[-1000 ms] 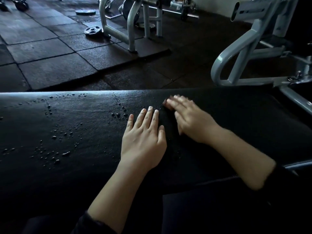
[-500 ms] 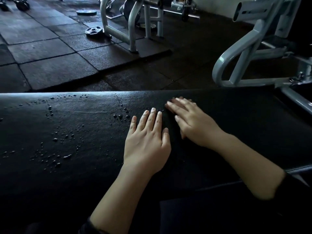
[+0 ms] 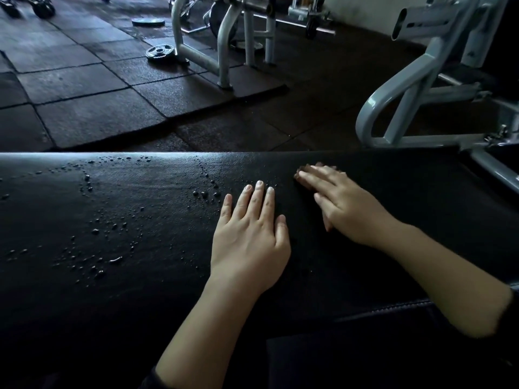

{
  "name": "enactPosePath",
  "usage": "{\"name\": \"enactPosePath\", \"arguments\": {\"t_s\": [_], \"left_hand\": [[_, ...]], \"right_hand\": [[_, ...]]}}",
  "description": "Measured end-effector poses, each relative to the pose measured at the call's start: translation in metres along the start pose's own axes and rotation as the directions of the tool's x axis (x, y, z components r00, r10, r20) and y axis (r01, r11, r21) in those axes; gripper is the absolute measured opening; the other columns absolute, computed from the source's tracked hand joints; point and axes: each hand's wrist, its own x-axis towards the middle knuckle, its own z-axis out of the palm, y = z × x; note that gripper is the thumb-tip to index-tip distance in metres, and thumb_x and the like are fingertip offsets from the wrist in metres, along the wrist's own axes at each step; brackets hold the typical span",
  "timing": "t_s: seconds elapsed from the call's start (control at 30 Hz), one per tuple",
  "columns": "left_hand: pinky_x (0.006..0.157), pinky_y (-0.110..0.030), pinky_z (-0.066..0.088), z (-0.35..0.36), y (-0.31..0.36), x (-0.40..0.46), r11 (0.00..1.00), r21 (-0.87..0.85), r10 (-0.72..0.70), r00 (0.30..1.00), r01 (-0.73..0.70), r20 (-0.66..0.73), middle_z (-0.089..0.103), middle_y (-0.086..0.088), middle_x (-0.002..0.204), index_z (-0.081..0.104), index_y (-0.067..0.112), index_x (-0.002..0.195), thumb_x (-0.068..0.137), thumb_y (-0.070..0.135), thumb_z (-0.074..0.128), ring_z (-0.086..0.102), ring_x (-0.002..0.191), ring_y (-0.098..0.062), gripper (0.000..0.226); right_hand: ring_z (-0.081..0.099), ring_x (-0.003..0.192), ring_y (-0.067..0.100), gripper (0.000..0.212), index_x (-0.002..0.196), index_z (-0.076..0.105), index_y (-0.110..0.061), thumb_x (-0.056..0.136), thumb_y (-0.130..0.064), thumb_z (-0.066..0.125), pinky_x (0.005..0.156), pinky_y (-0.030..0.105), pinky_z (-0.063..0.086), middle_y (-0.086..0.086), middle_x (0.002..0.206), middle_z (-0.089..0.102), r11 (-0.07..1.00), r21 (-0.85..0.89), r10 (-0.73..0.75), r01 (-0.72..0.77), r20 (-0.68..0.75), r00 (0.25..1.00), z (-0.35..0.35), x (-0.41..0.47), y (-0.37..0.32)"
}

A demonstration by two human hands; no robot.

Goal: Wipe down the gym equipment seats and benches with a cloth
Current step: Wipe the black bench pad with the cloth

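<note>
black vinyl bench, both hands flat on it

black padding fills my head view: the bench (image 3: 140, 220) runs across the frame, its far edge catching a pale sheen. water droplets (image 3: 112, 228) bead over its left half, with a denser cluster just beyond my left fingertips. my left hand (image 3: 250, 237) lies palm down on the pad, fingers straight and close together, holding nothing that i can see. my right hand (image 3: 345, 203) lies just beside it, a little farther out, also flat with fingers extended, slightly blurred. i cannot make out a cloth against the dark pad, so i cannot tell whether one lies under either palm. beyond the bench, dark rubber floor tiles (image 3: 84, 108) stretch away. a weight plate (image 3: 160, 51) lies by a pale metal machine frame (image 3: 224, 46), and another pale frame (image 3: 407, 88) stands at the right.
</note>
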Motion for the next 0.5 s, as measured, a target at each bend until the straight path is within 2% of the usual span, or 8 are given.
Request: {"name": "enactPosePath", "arguments": {"t_s": [0.1,0.17,0.23,0.3,0.33,0.4,0.5], "left_hand": [[0.117,-0.033,-0.014,0.0,0.0,0.0,1.0,0.005,0.004,1.0,-0.004,0.007,-0.005,0.01,0.161,0.002,0.026,0.154,0.075,0.05,-0.015,-0.011,0.146,-0.005,0.084],[0.117,-0.033,-0.014,0.0,-0.001,0.001,1.0,0.003,0.005,1.0,-0.005,0.007,-0.005,0.01,0.161,0.002,0.026,0.154,0.074,0.05,-0.016,-0.011,0.146,-0.005,0.085],[0.117,-0.032,-0.013,0.001,-0.001,0.001,1.0,-0.003,0.003,1.0,-0.003,0.007,-0.005,0.01,0.161,0.003,0.027,0.154,0.074,0.05,-0.015,-0.01,0.146,-0.004,0.085],[0.117,-0.032,-0.014,0.0,-0.001,0.0,1.0,-0.009,-0.001,1.0,0.001,0.008,-0.005,0.011,0.161,0.002,0.027,0.154,0.077,0.05,-0.013,-0.011,0.146,-0.004,0.082],[0.117,-0.031,-0.015,-0.001,-0.001,0.0,1.0,-0.012,-0.003,1.0,0.003,0.008,-0.006,0.011,0.161,0.002,0.027,0.154,0.081,0.05,-0.01,-0.012,0.146,-0.004,0.077],[0.116,-0.031,-0.015,-0.002,-0.001,0.0,1.0,-0.016,-0.003,1.0,0.003,0.017,-0.007,0.011,0.161,0.001,0.027,0.154,0.086,0.048,-0.002,-0.012,0.146,-0.004,0.071],[0.117,-0.032,-0.014,-0.002,-0.001,0.001,1.0,-0.014,-0.002,1.0,0.003,0.023,-0.006,0.011,0.161,0.002,0.027,0.154,0.087,0.048,0.001,-0.012,0.146,-0.004,0.07]], "right_hand": [[0.008,0.145,0.007,0.048,0.145,0.031,-0.034,0.1,-0.019,0.037,0.114,0.023,0.0,-0.008,0.156,0.019,0.998,-0.01,-0.061,0.061,0.025,0.998,0.004,0.036,-0.014],[0.012,0.144,0.008,0.048,0.145,0.034,-0.03,0.099,-0.015,0.037,0.114,0.026,0.002,-0.005,0.156,0.023,0.997,-0.015,-0.079,0.08,0.056,0.995,0.003,0.064,-0.015],[0.023,0.141,0.011,0.049,0.143,0.037,-0.03,0.098,-0.013,0.037,0.115,0.032,0.009,-0.005,0.154,0.027,1.0,0.003,-0.027,0.026,0.075,0.997,-0.003,0.084,-0.002],[0.035,0.135,0.017,0.048,0.142,0.039,-0.032,0.096,-0.017,0.038,0.112,0.035,0.021,-0.004,0.152,0.03,0.993,0.028,0.113,-0.115,0.048,0.992,-0.014,0.09,0.02],[0.034,0.135,0.019,0.048,0.142,0.037,-0.032,0.096,-0.019,0.037,0.111,0.036,0.023,-0.004,0.152,0.029,0.982,0.032,0.183,-0.184,0.026,0.983,-0.018,0.086,0.029],[0.022,0.141,0.019,0.049,0.146,0.031,-0.03,0.098,-0.021,0.034,0.115,0.037,0.017,-0.002,0.156,0.022,0.968,0.002,0.249,-0.249,-0.009,0.968,-0.021,0.067,0.036],[0.005,0.145,0.013,0.05,0.15,0.023,-0.026,0.101,-0.02,0.032,0.114,0.03,0.003,-0.004,0.159,0.011,0.979,-0.052,0.196,-0.195,0.005,0.981,-0.017,0.024,0.023]]}}
